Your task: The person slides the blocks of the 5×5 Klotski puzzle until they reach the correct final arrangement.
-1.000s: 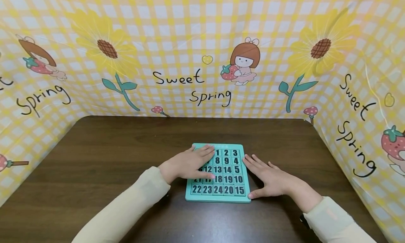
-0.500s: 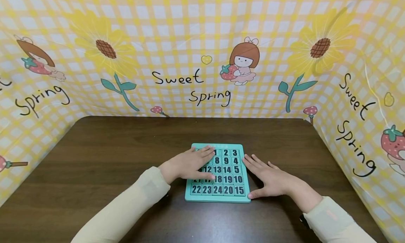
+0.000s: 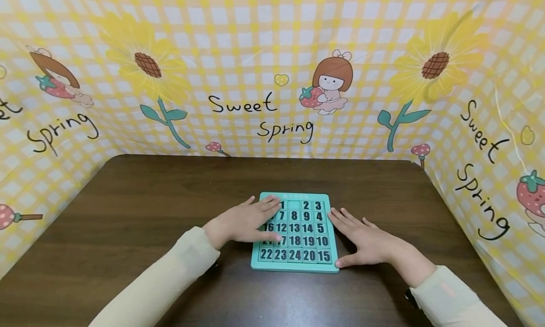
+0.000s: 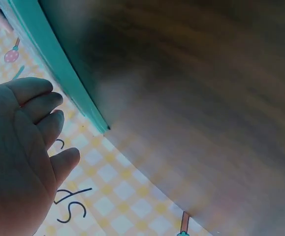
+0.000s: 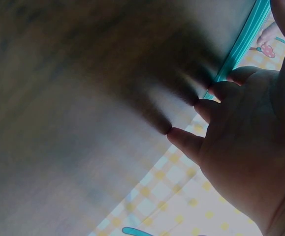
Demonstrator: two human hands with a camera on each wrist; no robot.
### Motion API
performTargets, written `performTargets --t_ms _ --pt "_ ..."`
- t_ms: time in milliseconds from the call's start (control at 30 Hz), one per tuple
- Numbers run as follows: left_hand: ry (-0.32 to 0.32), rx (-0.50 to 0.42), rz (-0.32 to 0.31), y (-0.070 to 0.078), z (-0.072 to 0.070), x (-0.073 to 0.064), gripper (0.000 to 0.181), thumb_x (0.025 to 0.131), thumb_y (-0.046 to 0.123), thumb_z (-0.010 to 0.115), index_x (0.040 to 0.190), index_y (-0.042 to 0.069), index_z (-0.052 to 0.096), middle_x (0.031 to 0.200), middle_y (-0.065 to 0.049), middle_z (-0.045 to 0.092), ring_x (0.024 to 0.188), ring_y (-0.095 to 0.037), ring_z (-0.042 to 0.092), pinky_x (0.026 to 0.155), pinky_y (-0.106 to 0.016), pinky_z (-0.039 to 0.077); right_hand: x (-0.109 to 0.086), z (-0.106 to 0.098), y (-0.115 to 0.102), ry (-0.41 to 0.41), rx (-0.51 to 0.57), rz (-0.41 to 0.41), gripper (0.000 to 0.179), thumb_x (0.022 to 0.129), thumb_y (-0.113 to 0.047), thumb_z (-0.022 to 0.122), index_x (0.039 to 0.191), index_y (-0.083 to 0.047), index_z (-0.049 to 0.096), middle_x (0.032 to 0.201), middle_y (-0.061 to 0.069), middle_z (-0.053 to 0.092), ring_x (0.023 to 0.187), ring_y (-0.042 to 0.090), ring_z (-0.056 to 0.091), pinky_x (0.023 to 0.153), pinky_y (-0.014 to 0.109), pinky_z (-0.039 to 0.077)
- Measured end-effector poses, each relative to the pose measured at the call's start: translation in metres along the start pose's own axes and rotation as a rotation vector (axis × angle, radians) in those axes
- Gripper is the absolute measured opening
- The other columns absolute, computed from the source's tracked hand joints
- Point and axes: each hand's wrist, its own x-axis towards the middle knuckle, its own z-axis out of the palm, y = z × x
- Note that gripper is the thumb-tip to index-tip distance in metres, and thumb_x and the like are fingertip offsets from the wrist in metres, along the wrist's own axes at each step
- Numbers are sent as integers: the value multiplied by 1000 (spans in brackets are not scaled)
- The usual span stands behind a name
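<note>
In the head view, a teal number slide puzzle (image 3: 298, 267) lies flat on the table. Its top row shows a bare slot (image 3: 294, 205) between the 1 tile (image 3: 282, 205) and the 2 tile (image 3: 306, 205). My left hand (image 3: 244, 223) reaches over the puzzle's left side, fingers extended, fingertips at the 1 tile and thumb over the 17. It hides tiles in the left column. On the other side, my right hand (image 3: 366, 242) rests with spread fingers, fingertips and thumb touching the frame's right edge. Both wrist views show the puzzle's side edge (image 4: 63, 69) near the fingers.
A dark brown wooden table (image 3: 162, 185) carries the puzzle. Behind and on both sides stands a yellow checked cloth (image 3: 238, 57) printed with flowers, strawberries and lettering.
The 1 tile has slid one place left, so the bare slot now lies between 1 and 2. My left hand has shifted left with it. The right hand keeps its place on the frame.
</note>
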Motion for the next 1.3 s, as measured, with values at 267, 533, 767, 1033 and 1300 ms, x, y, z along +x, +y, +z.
performTargets --t_ms 267,533,767,1033,1300 --pt "6 18 57 14 -2 15 93 93 74 40 160 15 18 169 0 10 157 -17 4 124 -56 12 -2 0 1 2 6 1 115 78 -70 69 162 -16 11 169 4 8 156 33 6 112 75 16" --pt "-27 37 56 23 0 32 93 92 76 39 161 17 16 169 3 9 156 -14 3 125 -53 13 -2 2 2 2 6 4 115 78 -71 68 162 -17 12 169 4 9 156 33 6 112 75 17" --pt "-26 42 71 27 -3 43 94 92 76 39 161 17 16 169 3 8 157 -15 2 125 -54 11 -3 2 2 5 10 3 114 78 -70 68 161 -16 12 169 5 9 156 34 7 111 75 17" --pt "-51 48 68 29 -3 50 94 91 77 39 161 18 16 169 4 8 156 -13 2 125 -53 12 -3 1 0 0 11 -1 113 79 -71 67 162 -16 11 169 5 9 156 34 6 112 75 16" --pt "-51 31 42 22 -5 41 94 91 77 38 161 19 14 169 5 6 156 -13 1 125 -53 10 -2 -3 0 1 12 -5 113 79 -71 67 162 -16 11 169 5 9 156 35 7 111 75 16"
